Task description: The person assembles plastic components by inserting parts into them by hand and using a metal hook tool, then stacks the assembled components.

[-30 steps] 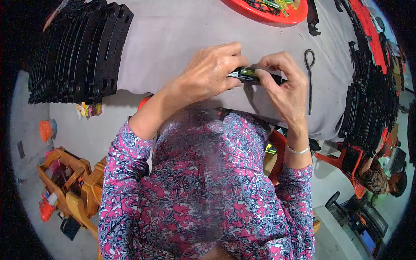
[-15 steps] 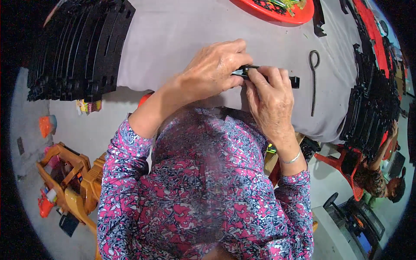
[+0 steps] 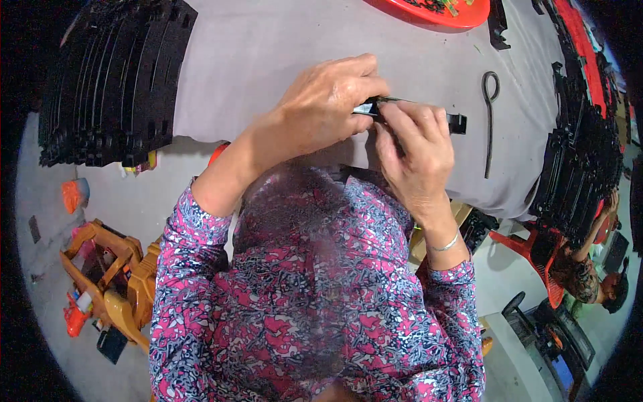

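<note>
Over the near part of the grey-covered table, both my hands grip a narrow black plastic strip (image 3: 458,124). My left hand (image 3: 328,97) pinches its left part, where a pale shiny patch shows between the fingers. The thumb and fingers of my right hand (image 3: 420,144) are closed on the strip's middle. Its right end, with a square cutout, sticks out beyond that hand. Whatever small part may lie under my fingertips is hidden. To the right lies a dark metal rod (image 3: 488,134) with a looped end, touched by neither hand.
Black plastic strips are stacked at the left (image 3: 120,80), and more black strips (image 3: 569,167) pile up at the right edge. A red plate (image 3: 435,19) with small green and black pieces stands at the far side. Beyond the right pile is another person (image 3: 586,278).
My hands keep their hold on the strip, with the right fingertips shifted slightly. The whole view has moved a little, so the plate sits higher in the picture.
</note>
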{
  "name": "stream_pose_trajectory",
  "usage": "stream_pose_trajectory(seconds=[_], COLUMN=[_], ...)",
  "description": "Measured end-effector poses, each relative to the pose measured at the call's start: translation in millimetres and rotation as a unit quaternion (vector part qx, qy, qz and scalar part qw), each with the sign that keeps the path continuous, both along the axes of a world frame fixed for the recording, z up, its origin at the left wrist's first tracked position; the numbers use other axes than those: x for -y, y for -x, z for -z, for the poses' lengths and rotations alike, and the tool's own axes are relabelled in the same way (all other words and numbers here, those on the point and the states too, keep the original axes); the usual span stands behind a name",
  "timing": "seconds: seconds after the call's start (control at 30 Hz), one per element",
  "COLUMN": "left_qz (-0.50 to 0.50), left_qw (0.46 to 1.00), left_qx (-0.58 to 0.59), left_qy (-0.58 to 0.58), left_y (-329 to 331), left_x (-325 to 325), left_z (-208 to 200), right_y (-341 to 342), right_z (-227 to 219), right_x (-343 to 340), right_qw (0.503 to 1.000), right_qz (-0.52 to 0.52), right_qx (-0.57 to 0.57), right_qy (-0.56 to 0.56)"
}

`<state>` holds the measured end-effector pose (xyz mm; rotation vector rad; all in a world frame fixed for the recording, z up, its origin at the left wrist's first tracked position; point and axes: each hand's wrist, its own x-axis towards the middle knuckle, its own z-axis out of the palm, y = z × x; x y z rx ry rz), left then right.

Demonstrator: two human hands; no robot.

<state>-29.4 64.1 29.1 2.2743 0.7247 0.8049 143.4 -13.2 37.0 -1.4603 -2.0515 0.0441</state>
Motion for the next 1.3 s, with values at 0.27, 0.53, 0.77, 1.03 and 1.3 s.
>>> stream_pose_trajectory(seconds=[0.27,0.53,0.77,1.03,1.3], left_qz=[0.002,0.012,0.024,0.066,0.062], left_qw=[0.997,0.998,0.993,0.978,0.974], left_qx=[-0.07,-0.056,-0.116,-0.192,-0.191], left_qy=[0.021,-0.041,-0.003,0.05,0.1], left_y=[-2.5,-13.7,-15.2,-22.5,-20.4], left_x=[1.4,3.6,2.8,2.9,0.4], left_z=[-16.9,0.5,-9.7,-28.8,-24.2], right_y=[-53.2,-43.0,-33.2,-43.8,-41.8], right_z=[-26.9,-25.8,-3.5,3.3,6.4], right_x=[-1.8,3.5,-8.4,-1.8,-1.3], right_qw=[0.978,1.0,0.995,0.998,0.998], right_qz=[0.125,0.005,-0.049,-0.057,-0.064], right_qx=[-0.164,-0.002,0.063,0.001,0.004], right_qy=[-0.023,0.023,0.053,0.004,0.023])
